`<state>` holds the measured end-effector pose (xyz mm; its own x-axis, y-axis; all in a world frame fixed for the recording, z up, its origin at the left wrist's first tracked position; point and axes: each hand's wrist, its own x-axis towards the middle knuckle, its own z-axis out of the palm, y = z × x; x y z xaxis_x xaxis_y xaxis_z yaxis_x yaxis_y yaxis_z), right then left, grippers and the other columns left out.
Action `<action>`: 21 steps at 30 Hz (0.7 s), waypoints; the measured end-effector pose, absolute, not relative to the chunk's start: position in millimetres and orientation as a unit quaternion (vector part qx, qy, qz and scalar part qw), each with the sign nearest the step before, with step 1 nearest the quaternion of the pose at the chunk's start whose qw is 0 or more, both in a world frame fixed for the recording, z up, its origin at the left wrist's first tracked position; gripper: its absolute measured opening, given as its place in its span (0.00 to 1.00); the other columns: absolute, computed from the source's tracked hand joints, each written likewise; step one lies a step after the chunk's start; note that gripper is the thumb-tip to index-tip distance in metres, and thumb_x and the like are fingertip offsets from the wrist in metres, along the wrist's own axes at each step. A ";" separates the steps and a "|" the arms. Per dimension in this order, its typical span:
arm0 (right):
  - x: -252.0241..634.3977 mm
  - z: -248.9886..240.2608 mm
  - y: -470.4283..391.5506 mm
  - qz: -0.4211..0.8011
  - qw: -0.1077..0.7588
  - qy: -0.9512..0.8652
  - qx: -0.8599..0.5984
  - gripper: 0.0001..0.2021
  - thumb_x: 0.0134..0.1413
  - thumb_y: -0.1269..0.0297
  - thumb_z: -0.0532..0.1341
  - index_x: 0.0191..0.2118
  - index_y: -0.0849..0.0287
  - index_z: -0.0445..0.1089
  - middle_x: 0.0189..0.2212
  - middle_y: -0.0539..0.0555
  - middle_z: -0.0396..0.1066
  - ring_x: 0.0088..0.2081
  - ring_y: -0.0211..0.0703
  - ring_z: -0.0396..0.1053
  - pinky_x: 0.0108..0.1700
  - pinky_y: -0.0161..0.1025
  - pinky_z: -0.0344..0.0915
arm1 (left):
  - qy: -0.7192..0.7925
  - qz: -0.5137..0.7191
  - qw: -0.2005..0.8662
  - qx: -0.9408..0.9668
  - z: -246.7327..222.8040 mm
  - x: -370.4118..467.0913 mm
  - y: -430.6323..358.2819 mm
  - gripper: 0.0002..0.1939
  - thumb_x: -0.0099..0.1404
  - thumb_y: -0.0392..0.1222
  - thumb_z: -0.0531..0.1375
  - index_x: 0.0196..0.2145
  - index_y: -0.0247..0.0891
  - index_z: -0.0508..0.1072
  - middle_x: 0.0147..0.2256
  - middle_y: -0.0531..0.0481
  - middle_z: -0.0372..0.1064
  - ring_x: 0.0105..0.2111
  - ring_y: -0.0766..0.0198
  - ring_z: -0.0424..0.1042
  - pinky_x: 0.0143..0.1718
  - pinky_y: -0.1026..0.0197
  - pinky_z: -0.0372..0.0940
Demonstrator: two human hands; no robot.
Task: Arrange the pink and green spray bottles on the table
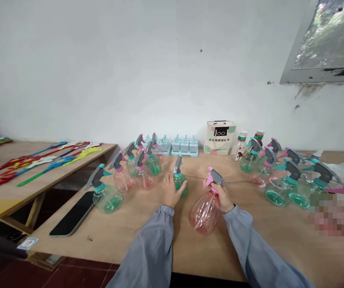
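A pink spray bottle (pixel 204 214) with a grey and pink trigger head is lifted and tilted near the table's front. My right hand (pixel 222 198) is closed around its neck, just below the trigger. Left of it, a green spray bottle (pixel 180 181) stands on the table, its head pointing away. My left hand (pixel 172 191) wraps that bottle's near left side, with the thumb across its front. Part of the green bottle is hidden behind this hand.
Several pink and green spray bottles (pixel 143 178) stand left, several more (pixel 281 190) right. A black phone (pixel 72 214) lies near the left edge. Ice-pop molds (pixel 185 146), a paper bag (pixel 219 138) and small bottles (pixel 241 145) line the wall. Another table (pixel 40 152) holds colourful woven pieces.
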<state>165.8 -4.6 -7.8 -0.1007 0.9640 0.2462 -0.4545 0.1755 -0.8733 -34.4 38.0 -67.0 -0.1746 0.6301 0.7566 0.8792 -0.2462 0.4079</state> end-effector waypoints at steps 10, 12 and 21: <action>166.8 -16.6 -3.1 0.592 0.580 -0.462 -0.316 0.18 0.38 0.50 0.67 0.36 0.54 0.74 0.34 0.55 0.77 0.39 0.48 0.73 0.30 0.37 0.69 | -0.601 -0.475 0.117 -0.632 -66.9 -34.5 36.4 0.31 0.64 0.60 0.55 0.54 0.33 0.65 0.45 0.37 0.68 0.47 0.48 0.68 0.46 0.49 0.63; 166.6 -18.6 -3.3 0.568 0.585 -0.486 -0.316 0.17 0.39 0.49 0.66 0.34 0.55 0.74 0.32 0.55 0.77 0.39 0.49 0.73 0.35 0.41 0.70 | -0.604 -0.471 0.115 -0.633 -67.1 -34.7 36.2 0.31 0.64 0.61 0.55 0.54 0.33 0.65 0.45 0.37 0.68 0.47 0.47 0.68 0.47 0.48 0.63; 165.0 -19.7 -3.5 0.482 0.603 -0.561 -0.299 0.12 0.45 0.49 0.64 0.29 0.52 0.75 0.31 0.53 0.77 0.44 0.50 0.73 0.58 0.51 0.61 | -0.606 -0.468 0.108 -0.634 -69.5 -35.6 37.4 0.33 0.64 0.62 0.55 0.55 0.32 0.63 0.48 0.34 0.67 0.50 0.46 0.67 0.49 0.47 0.63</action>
